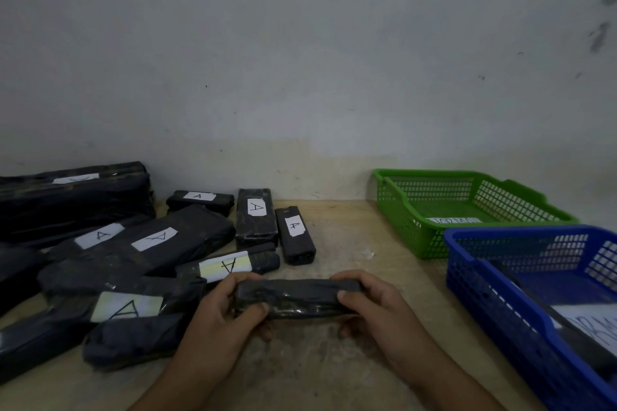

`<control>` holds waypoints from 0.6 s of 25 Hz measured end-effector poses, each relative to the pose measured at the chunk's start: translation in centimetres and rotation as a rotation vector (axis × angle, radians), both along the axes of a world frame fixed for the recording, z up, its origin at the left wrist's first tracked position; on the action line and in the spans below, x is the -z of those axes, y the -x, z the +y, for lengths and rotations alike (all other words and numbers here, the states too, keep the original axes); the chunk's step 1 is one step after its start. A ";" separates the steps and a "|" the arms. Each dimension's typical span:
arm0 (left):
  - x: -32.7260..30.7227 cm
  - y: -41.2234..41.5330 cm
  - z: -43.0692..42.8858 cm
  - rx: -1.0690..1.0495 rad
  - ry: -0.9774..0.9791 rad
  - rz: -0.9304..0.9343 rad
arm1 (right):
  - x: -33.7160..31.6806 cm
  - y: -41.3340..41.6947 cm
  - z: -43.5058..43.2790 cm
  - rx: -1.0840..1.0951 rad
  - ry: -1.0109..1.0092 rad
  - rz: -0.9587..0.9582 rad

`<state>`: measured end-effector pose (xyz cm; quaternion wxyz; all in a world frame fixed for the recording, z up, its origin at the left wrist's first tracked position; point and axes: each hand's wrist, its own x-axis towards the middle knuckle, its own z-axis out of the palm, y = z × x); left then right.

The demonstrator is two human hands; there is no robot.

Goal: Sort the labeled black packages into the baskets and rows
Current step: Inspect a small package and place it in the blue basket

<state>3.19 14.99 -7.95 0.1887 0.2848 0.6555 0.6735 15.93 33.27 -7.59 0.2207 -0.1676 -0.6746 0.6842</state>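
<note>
While we have it by both ends, the black package (pixel 297 297) lies crosswise right in front of us, low over the wooden table (pixel 350 243). Our left hand (pixel 230 307) wraps its left end, thumb on top and fingers curled under. Our right hand (pixel 367 304) does the same at the right end, so the package spans the gap between the two palms.

No label shows on the face turned up at us, just wrinkled dark wrap. We reckon that explains the two-handed hold: it lets us roll the package over and hunt for its letter before we commit it anywhere.

Off to our left lie the packages marked A (pixel 187 227), some side by side, some overlapping, white labels up so each can be read at a glance. The nearest of them sits just beside our left hand.

To our right wait the two baskets, open sides up. The green basket (pixel 417 237) stands against the wall with a white slip (pixel 454 219) on its floor, writing too small to read. The blue basket (pixel 494 304) is nearer, just beyond our right hand, with a white sheet (pixel 591 320) inside, its lettering cut off at the frame edge. So the package hangs midway between pile and baskets, its destination undecided.
</note>
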 end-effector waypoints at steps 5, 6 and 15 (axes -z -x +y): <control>0.0 -0.5 0.4 0.011 -0.009 -0.052 | 0.0 -0.2 0.3 0.036 -0.142 0.040; 0.0 -0.4 0.5 0.004 -0.019 -0.084 | 0.1 -0.2 0.3 0.044 -0.159 0.054; 0.3 0.0 0.7 -0.019 -0.085 -0.147 | 0.1 -0.1 -0.1 -0.063 0.138 0.161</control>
